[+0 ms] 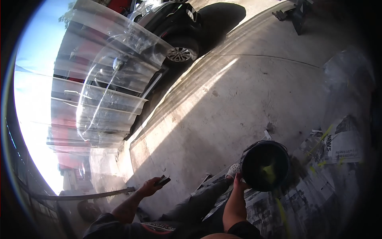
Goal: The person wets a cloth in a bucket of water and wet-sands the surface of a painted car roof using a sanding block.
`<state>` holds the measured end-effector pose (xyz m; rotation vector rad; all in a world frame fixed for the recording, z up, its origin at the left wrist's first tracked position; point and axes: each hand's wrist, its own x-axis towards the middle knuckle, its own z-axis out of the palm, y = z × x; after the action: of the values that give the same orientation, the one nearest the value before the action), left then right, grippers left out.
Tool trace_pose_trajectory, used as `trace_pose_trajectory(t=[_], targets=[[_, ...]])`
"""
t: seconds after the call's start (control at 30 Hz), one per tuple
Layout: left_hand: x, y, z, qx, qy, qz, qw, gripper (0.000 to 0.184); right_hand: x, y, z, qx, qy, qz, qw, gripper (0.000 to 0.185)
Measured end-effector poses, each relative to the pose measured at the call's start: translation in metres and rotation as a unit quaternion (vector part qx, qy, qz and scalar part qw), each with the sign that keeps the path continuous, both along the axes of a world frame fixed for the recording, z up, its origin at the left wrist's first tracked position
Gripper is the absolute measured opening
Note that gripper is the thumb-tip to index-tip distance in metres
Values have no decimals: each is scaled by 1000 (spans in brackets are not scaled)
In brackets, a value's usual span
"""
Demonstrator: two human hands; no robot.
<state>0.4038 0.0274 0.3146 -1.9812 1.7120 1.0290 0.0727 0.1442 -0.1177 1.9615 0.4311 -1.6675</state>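
My left hand (pixel 150 187) is closed around a small dark block (pixel 163 181), held out over the concrete floor. Lower right of centre, my right hand (pixel 240 182) grips the near edge of a dark bucket (pixel 258 159). Inside the bucket a bright yellow-green patch (pixel 269 173) shows; whether it is liquid or a reflection I cannot tell. The bucket's thin handle lies along its upper rim. A light clog with holes (pixel 232 170) on my foot shows beside the bucket.
Newspaper sheets (pixel 344 147) with yellow tape and clear plastic cover the right side. Translucent corrugated panels (pixel 107 75) stand at the left. Behind them is a dark car (pixel 175 24). A dark metal stand (pixel 297 18) stands at the top right on the concrete floor (pixel 246 95).
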Motion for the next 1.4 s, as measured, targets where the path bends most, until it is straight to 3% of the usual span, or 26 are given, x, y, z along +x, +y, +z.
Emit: trace_pose_trajectory(t=[0.07,0.1,0.13,0.17,0.2,0.27,0.3,0.37,0.47,0.6,0.67,0.83,0.9,1.0,1.1,1.3,1.4], targets=[[1,-1,0,35,16,-21,999,48,-22,-19,64,23,84,108,990,54],[7,0,-8,16,39,-4,999,48,-22,-11,56,-30,129,166,977,43],[9,2,-10,2,60,13,998,47,-27,-3,46,-35,57,132,989,42],[-2,0,-5,3,76,16,997,44,-30,2,51,-63,110,206,970,45],[-3,-1,-6,39,80,-8,996,44,-49,-2,86,-46,39,230,971,51],[-3,-4,-6,36,48,9,998,41,-72,13,138,-173,99,377,904,62],[-16,-5,1,43,46,10,998,40,-85,17,150,-159,100,363,913,62],[-9,-2,3,49,45,-20,998,40,-104,21,171,-134,154,650,732,72],[19,8,-7,69,37,-26,997,40,-122,12,201,-27,204,663,720,75],[37,-1,-26,87,43,-56,994,41,-121,1,217,-25,267,608,747,64],[19,-16,-19,121,8,-75,990,42,-123,-14,228,19,415,577,704,57],[-20,-82,-27,104,24,-131,986,40,-131,-34,218,-9,423,536,730,58],[-37,-105,-24,119,51,-94,987,41,-131,-38,219,-8,414,538,734,56],[-56,-125,-17,132,40,-119,983,42,-126,-34,227,77,379,530,754,49],[-57,-142,-26,113,68,-195,972,41,-117,-36,227,153,367,594,700,43],[-56,-172,-49,120,78,-255,956,43,-93,-20,239,217,355,613,672,38],[-94,-175,-34,108,46,-296,948,44,-65,-19,251,226,340,572,711,38]])
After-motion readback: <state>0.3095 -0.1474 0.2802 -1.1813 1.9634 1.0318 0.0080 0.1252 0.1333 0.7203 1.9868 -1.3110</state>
